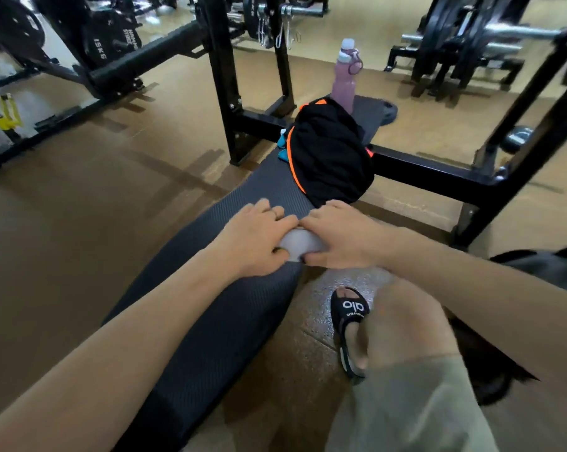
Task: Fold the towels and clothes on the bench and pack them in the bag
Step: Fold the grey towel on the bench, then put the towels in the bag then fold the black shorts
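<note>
A small pale grey towel (300,244), rolled or folded into a tight bundle, lies on the dark padded bench (230,308). My left hand (254,238) presses on its left side and my right hand (339,234) grips its right side; most of the towel is hidden under them. Farther along the bench lies a heap of black clothing with orange trim (329,154), with a bit of teal cloth (282,146) showing at its left edge. A dark bag (543,269) is partly visible at the right edge.
A pink water bottle (344,76) stands on the bench behind the clothing. Black rack posts (221,79) and a crossbar (422,171) flank the bench. Weight machines line the back. My sandalled foot (350,324) rests on the floor to the right.
</note>
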The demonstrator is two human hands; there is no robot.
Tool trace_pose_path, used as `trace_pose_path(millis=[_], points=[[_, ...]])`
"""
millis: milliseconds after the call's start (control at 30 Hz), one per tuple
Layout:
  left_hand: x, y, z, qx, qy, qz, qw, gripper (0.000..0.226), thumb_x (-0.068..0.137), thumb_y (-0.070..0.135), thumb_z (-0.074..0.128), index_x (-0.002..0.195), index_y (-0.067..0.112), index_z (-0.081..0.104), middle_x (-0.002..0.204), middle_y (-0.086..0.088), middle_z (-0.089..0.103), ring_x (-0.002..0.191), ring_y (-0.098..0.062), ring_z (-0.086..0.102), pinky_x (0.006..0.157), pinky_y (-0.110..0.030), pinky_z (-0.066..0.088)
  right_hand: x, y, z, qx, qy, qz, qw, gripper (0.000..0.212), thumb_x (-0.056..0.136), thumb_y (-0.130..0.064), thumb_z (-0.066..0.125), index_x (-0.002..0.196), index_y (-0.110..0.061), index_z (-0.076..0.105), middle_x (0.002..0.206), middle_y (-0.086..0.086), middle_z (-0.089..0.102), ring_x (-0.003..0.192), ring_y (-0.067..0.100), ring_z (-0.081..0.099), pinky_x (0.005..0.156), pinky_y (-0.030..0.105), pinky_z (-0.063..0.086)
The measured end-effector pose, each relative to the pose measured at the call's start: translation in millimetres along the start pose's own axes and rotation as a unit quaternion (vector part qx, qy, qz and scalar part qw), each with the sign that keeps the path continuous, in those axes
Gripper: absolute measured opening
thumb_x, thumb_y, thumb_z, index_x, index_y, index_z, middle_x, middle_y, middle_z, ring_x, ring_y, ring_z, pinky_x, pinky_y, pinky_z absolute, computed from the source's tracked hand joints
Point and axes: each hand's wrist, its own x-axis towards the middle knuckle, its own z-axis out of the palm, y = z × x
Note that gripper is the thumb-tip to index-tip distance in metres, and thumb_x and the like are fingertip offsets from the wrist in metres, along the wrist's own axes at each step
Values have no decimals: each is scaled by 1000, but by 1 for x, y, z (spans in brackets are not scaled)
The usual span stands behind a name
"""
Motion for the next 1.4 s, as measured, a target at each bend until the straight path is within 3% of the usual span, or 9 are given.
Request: trace_pose_path(millis=[200,433,533,633,767,933,1200,1333,1400], points=[[84,95,-29,-35,12,82,996,43,94,31,55,135,23,50,121,-3,56,112,-27,55,80,-38,43,-120,58,10,41,-25,193,980,47,95,-49,52,129,-17,50,116,4,56,109,26,56,88,40,47],[136,238,3,-51,-48,191,979,31,94,25,59,125,21,57,116,-4,62,111,-27,59,77,-39,52,-259,60,90,165,-18,378,911,31,92,-37,58,119,-20,54,112,1,61,101,24,62,81,43,54],[133,275,35,-90,-98,226,965,46,91,34,65,133,22,50,122,-7,58,112,-30,59,75,-37,45,-291,44,138,137,-52,394,907,26,87,-28,65,108,-16,58,101,5,63,88,28,65,67,40,55],[132,294,60,-121,-132,239,954,66,94,41,61,151,37,28,141,-8,47,122,-34,52,91,-46,51,-304,39,186,102,-72,425,897,37,63,-15,86,94,-9,68,81,8,65,64,30,66,48,35,52],[139,303,76,-152,-122,225,955,78,100,35,56,159,43,4,155,-6,36,128,-32,50,91,-47,53,-303,63,232,97,-147,478,861,46,99,-17,46,145,-13,41,139,10,50,127,33,49,101,43,44],[156,303,73,-193,-101,194,957,80,100,25,54,159,42,4,150,-1,38,116,-29,55,78,-43,54,-282,84,271,114,-170,495,844,42,102,-21,44,143,-11,47,143,14,51,128,36,51,98,48,48],[164,292,67,-224,-129,157,953,70,101,18,48,157,43,15,143,-2,45,116,-25,53,86,-47,53,-268,89,299,97,-205,540,810,44,103,-14,40,146,-9,41,145,16,48,133,35,47,103,43,43],[161,280,51,-234,-139,174,946,67,101,16,48,157,42,22,144,0,48,116,-21,55,85,-38,52,-256,66,286,46,-186,481,856,42,101,-14,45,143,-10,46,144,12,49,134,31,44,112,42,33],[159,269,40,-245,-144,172,943,63,103,15,46,155,44,28,118,3,57,94,-12,59,72,-28,48,-246,46,270,58,-180,445,875,37,102,-14,44,139,-12,49,138,11,54,128,30,47,109,39,36]])
